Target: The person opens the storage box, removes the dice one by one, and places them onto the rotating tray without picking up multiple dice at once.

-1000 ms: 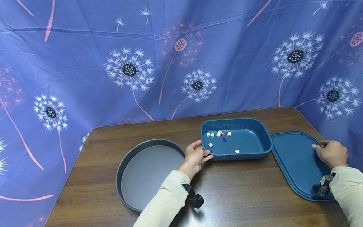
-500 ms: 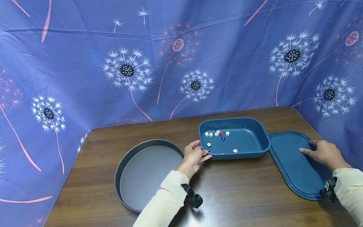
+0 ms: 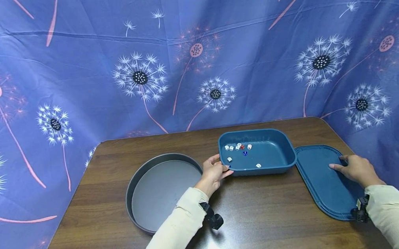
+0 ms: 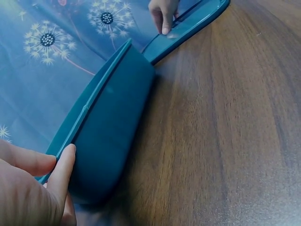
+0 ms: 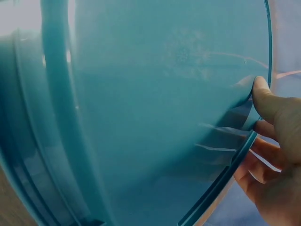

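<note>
My left hand (image 3: 212, 175) pinches the front left corner of a deep blue rectangular container (image 3: 278, 170), its thumb by the rim. In the left wrist view the fingers straddle the container's wall (image 4: 113, 117). Inside lie several white dice (image 3: 237, 147), a red die (image 3: 242, 147) and a dark blue die (image 3: 245, 153), mostly toward the left; another blue piece sits near my thumb. To the right, a flat blue lid (image 3: 321, 177) touches or nearly touches the container. My right hand (image 3: 360, 169) holds its right edge; the right wrist view shows the thumb on the lid's face (image 5: 141, 117) and fingers beyond the edge.
A round dark grey pan (image 3: 159, 199) stands on the left of the wooden table (image 3: 264, 217), partly behind my left forearm. Beyond the table's back edge hangs a blue cloth (image 3: 181, 74) with dandelion prints.
Over the first half second my right hand shifted left, its thumb reaching farther over the lid. Since then both hands have stayed put. The container and dice look unmoved.
</note>
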Tool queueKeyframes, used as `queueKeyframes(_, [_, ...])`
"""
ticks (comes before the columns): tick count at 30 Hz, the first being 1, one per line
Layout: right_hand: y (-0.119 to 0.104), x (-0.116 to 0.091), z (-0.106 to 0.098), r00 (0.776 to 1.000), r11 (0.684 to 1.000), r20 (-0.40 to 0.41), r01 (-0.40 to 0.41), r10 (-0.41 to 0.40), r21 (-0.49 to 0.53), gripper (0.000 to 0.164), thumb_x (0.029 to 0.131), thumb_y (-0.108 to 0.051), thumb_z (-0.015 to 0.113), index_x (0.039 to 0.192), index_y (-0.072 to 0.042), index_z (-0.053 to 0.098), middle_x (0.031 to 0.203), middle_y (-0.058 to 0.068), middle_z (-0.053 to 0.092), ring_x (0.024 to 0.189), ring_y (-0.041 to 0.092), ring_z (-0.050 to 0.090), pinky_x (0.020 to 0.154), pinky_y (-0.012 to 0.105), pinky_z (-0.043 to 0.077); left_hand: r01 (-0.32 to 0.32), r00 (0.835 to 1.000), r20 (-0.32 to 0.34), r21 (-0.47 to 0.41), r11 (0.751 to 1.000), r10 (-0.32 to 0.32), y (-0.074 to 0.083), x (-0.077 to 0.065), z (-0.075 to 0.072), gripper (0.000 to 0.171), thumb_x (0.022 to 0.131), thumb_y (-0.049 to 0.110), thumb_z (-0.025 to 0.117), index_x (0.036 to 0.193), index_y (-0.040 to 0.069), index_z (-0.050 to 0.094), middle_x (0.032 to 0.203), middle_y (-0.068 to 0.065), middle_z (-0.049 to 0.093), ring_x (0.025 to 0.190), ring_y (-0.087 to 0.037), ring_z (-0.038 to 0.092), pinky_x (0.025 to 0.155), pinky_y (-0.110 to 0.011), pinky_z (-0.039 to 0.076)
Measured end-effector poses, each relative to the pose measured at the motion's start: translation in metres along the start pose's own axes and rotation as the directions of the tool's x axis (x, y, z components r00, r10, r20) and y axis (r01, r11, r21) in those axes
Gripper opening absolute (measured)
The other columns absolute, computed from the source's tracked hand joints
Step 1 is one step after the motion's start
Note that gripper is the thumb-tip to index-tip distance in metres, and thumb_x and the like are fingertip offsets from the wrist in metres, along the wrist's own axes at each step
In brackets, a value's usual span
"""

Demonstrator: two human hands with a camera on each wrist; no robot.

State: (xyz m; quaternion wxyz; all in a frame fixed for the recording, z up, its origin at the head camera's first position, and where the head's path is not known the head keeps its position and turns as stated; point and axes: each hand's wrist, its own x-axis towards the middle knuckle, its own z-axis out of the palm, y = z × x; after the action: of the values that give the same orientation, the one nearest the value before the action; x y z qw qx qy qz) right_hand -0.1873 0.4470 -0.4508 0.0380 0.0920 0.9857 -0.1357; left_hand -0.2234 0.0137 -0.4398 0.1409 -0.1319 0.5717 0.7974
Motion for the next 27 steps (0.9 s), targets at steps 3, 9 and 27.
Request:
queueKeyframes(3, [0.000, -0.001, 0.001, 1.000, 1.000, -0.005, -0.003, 0.003, -0.001, 0.080, 0.089, -0.049, 0.062, 0.122, 0.022, 0.046, 0.120, 0.048, 0.039, 0.104, 0.064, 0.042, 0.081, 0.065, 0.039, 0.000, 1.000, -0.004, -0.004, 1.000, 0.000, 0.000, -0.001, 0.000, 0.061, 0.082, -0.024, 0.051, 0.140, -0.006, 0.040, 0.125, -0.031, 0.052, 0.101, -0.034, 0.063, 0.072, -0.035, 0.056])
queueKeyframes(9, [0.003, -0.001, 0.002, 1.000, 1.000, 0.001, -0.007, 0.007, 0.004, 0.087, 0.087, -0.055, 0.061, 0.122, 0.023, 0.045, 0.120, 0.049, 0.039, 0.105, 0.065, 0.041, 0.082, 0.066, 0.039, -0.003, 1.000, -0.012, -0.013, 1.000, 0.003, 0.000, -0.001, 0.001, 0.062, 0.082, -0.024, 0.051, 0.140, -0.006, 0.040, 0.125, -0.032, 0.051, 0.100, -0.034, 0.064, 0.072, -0.034, 0.056])
queueKeyframes(27, [0.001, 0.000, -0.002, 0.998, 0.998, -0.027, 0.062, -0.061, 0.021, 0.083, 0.094, -0.052, 0.051, 0.128, 0.022, 0.039, 0.124, 0.047, 0.037, 0.104, 0.064, 0.041, 0.080, 0.066, 0.039, -0.095, 0.982, 0.183, 0.290, 0.952, 0.043, 0.072, -0.011, -0.031, 0.063, 0.087, 0.000, 0.063, 0.145, 0.003, 0.038, 0.145, -0.024, 0.039, 0.131, -0.035, 0.043, 0.106, -0.051, 0.035])
